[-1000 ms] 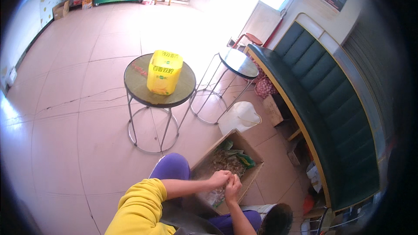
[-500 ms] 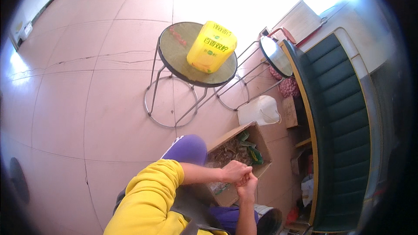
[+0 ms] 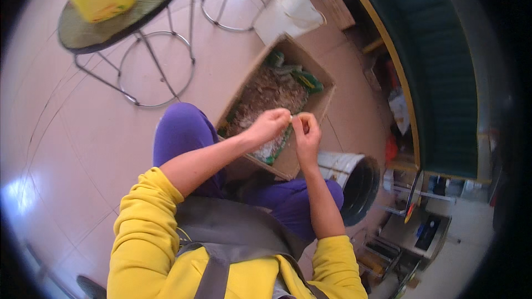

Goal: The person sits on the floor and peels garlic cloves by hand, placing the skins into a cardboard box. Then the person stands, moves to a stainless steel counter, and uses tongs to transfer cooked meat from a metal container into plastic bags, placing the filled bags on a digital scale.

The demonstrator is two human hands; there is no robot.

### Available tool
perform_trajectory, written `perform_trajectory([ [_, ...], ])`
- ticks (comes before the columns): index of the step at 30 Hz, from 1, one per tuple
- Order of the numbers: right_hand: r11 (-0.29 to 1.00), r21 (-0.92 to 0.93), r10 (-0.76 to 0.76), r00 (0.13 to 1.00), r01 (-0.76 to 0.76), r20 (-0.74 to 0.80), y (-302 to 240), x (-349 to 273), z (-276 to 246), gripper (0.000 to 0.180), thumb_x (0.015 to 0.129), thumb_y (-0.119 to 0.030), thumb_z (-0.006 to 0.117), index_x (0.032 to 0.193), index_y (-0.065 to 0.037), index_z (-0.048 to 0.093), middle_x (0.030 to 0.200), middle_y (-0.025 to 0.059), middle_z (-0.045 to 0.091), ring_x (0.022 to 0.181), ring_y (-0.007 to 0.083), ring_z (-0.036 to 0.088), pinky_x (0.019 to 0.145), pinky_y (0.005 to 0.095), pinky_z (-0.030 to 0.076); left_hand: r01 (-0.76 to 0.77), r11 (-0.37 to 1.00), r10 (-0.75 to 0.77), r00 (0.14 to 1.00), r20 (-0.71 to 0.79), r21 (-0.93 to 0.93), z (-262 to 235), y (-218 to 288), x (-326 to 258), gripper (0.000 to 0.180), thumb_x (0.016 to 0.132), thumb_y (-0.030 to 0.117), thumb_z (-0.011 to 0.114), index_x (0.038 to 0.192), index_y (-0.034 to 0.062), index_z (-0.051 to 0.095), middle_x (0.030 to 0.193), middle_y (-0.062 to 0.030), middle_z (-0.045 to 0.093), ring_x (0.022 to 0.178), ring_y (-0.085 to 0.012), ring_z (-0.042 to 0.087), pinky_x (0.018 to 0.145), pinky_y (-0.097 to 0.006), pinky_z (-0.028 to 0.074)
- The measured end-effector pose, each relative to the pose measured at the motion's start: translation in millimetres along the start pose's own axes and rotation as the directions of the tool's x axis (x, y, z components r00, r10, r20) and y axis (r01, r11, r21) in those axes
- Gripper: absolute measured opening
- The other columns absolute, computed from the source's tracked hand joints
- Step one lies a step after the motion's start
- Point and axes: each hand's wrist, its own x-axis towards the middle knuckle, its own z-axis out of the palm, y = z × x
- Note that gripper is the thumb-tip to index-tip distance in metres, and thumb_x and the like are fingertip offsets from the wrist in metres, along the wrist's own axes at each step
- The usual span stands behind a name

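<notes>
Pale piece (image 3: 291, 118) is pinched by left hand (image 3: 271, 125) and right hand (image 3: 307, 131) over the open box (image 3: 318, 101), inside its edge.

A tiny whitish piece (image 3: 291, 118), shape hard to tell, sits between left hand (image 3: 272, 124) and right hand (image 3: 307, 134) fingertips

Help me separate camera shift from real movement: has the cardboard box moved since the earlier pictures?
No, not visibly: the cardboard box keeps its far corner just before the white bucket; only the view shifted.
</notes>
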Motion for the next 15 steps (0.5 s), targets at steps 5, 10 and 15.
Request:
perform_trajectory([
  [5,0.994,0.089,0.059,0.998,-0.061,0.031,-2,7,-22,0.011,0.084,-0.010,0.068,0.088,0.000,0.070,0.074,-0.0037,0.054,0.067,0.0035,0.044,0.058,0.0196,0.032,0.056,0.997,-0.057,0.998,0.007,0.051,10,9,8,0.036,0.100,0.039,0.044,0.074,0.0146,0.045,0.064,0.0083,0.035,0.055,-0.0031,0.029,0.048,-0.021,0.022],
  [10,0.984,0.160,0.073,0.996,-0.081,0.054,1,8,-23,0.010,0.083,-0.008,0.069,0.089,0.000,0.071,0.072,-0.0036,0.055,0.063,0.0032,0.044,0.056,0.0198,0.033,-0.089,0.961,0.106,0.993,-0.053,0.261,7,3,11,0.034,0.100,0.029,0.045,0.080,0.0027,0.053,0.065,0.0009,0.047,0.063,-0.0077,0.040,0.056,-0.026,0.036],
  [15,0.985,0.136,0.093,0.992,-0.104,0.090,9,13,-24,0.009,0.084,-0.006,0.066,0.087,0.001,0.070,0.072,-0.0053,0.056,0.064,0.0018,0.045,0.058,0.0185,0.034,-0.151,0.885,0.210,0.974,-0.087,0.440,8,-2,13,0.031,0.099,0.025,0.046,0.084,-0.0011,0.052,0.069,-0.0058,0.051,0.068,-0.0116,0.047,0.063,-0.031,0.042],
])
